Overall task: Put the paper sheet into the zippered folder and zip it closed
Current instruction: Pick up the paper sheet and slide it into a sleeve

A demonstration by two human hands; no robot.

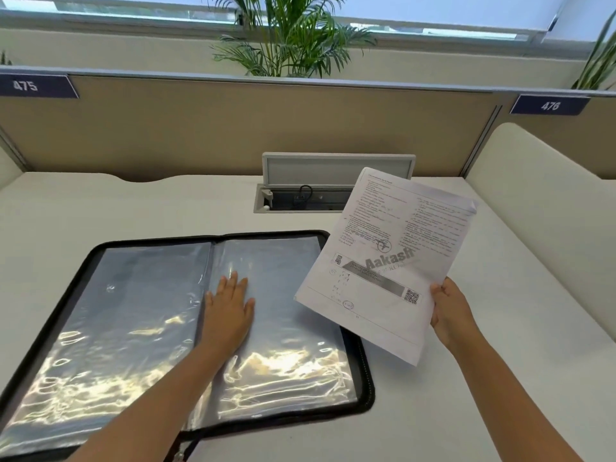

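The black zippered folder (pixel 365 371) lies open flat on the white desk, its shiny clear plastic sleeves facing up. My left hand (pixel 230 305) rests flat, fingers apart, on the right-hand sleeve page near the spine. My right hand (pixel 448 311) grips the lower right edge of the printed paper sheet (pixel 386 258) and holds it tilted in the air, over the folder's right edge and the desk beside it. The sheet carries dense text, a grey logo and a QR code. A zipper pull (pixel 178 456) shows at the folder's near edge.
A cable box (pixel 333 168) with its lid raised sits in the desk behind the folder. A tan partition (pixel 233 128) with number labels 475 and 476 closes the back. A cream side panel (pixel 540 201) bounds the right. A palm plant (pixel 293 38) stands behind.
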